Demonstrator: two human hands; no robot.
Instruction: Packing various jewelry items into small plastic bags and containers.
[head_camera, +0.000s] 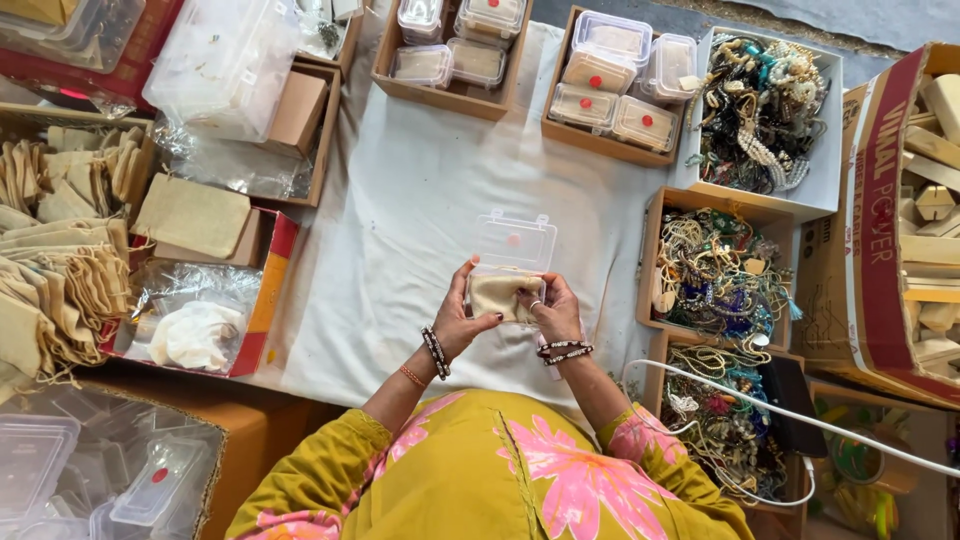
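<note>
Both sets of fingers were curled around a small beige cloth pouch (500, 296), pressing it down into a clear plastic box (510, 262) whose hinged lid stood open, tipped away from the person. The left hand (461, 315) gripped the pouch and the box's near corner from the left side, thumb lying across the cloth; the right hand (553, 308) closed on it from the right, a ring showing on one finger. Neither hand was slack. The box and pouch were held just above a white cloth (400, 220) spread over the work surface, right in front of the person, roughly in the middle of everything.

Dark beaded bangles (435, 352) sat on both wrists, and mustard sleeves with pink flowers (480, 470) ran back toward the body.

Further out, to the person's right, open cardboard boxes (720, 275) brimmed with tangled bead necklaces in many colours, and a white cable (800, 412) crossed the nearest one. Beyond the cloth stood trays of shut clear boxes (610, 85), some marked with a red dot. To the left lay heaps of beige drawstring pouches (60, 260) and a flat box holding crumpled plastic bags (195, 325). Empty clear boxes (90, 480) filled a carton at the near left.
</note>
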